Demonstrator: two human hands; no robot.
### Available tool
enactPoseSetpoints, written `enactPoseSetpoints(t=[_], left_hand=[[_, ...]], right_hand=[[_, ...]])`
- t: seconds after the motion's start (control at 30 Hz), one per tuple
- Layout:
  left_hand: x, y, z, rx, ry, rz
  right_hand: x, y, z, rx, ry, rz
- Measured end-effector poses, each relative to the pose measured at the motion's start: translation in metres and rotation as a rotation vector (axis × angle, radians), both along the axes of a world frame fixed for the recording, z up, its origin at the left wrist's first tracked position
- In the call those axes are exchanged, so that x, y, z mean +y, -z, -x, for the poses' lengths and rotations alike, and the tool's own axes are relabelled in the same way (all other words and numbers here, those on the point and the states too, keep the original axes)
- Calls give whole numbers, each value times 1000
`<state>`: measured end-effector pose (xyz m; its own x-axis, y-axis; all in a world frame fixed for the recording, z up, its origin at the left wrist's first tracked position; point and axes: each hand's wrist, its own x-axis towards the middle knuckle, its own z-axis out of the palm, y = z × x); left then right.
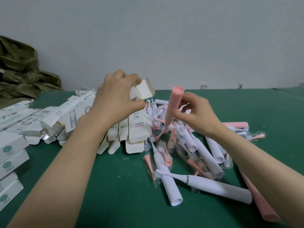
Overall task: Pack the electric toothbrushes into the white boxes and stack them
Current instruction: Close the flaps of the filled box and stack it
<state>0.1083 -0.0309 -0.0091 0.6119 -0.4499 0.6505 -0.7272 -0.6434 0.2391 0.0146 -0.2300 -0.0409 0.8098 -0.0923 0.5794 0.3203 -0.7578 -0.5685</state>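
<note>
While the left hand (pixel 115 99) grips a white box (pixel 144 89), fingers and thumb curled round its body and its open flapped end turned toward three o'clock, the right hand (pixel 195 112) pinches a pink toothbrush (pixel 173 106) partway along the handle. The brush stands near upright, flat base at twelve o'clock and narrow end down. Box mouth and brush are near each other but apart, so I judge the step in hand to be loading this brush, not yet begun. The next move likely calls for tilting the brush to line up with the opening and keeping the flap clear (thin card would buckle easily).

Below the right hand, from five to six o'clock, lies the heap of toothbrushes (pixel 189 153), white and pink, many in clear sleeves. At nine o'clock of the left hand sprawl unfilled boxes (pixel 79 116); further out, at the left edge, closed boxes (pixel 9 155) sit stacked on the green table (pixel 115 186).
</note>
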Motion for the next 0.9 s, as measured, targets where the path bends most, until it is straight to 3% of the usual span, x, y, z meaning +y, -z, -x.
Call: enactPoseSetpoints(t=[0.2, 0.3, 0.57, 0.77, 0.9], left_hand=[[1, 4, -5, -58, 48, 101], [0, 3, -4, -88, 53, 103], [-11, 1, 7, -73, 113, 113], [-9, -3, 7, -62, 37, 111], [-14, -2, 13, -41, 81, 158]], right_hand=[[11, -39, -1, -326, -49, -698], [18, -45, 2, -492, -71, -897], [40, -51, 6, -720, 23, -788], [36, -53, 6, -858, 71, -797], [45, -34, -1, -672, 24, -746]])
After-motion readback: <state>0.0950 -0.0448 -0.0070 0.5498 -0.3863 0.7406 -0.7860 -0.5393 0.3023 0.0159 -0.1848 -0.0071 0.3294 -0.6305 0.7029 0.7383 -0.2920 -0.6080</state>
